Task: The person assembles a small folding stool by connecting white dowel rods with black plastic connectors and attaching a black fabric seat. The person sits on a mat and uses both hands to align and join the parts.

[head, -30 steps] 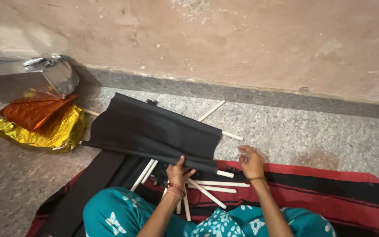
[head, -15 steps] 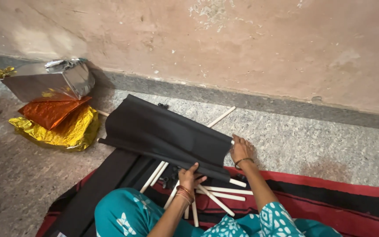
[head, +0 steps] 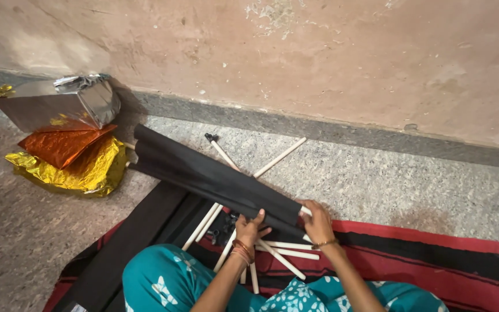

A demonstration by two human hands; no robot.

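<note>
Person seated on a red-and-black striped mat (head: 434, 254); folded black fabric roll (head: 215, 179) lies diagonally across the floor, near end at the hands. Left hand (head: 250, 226) presses on that end, fingers curled over the edge; right hand (head: 317, 222) clasps the roll's tip where a white stick (head: 306, 211) pokes out. More white sticks (head: 284, 249) are scattered underneath, probably loose, hard to tell. Silver (head: 59, 101), orange (head: 64, 144) and gold foil sheets (head: 82, 170) piled by the wall (head: 319, 58), well apart.
</note>
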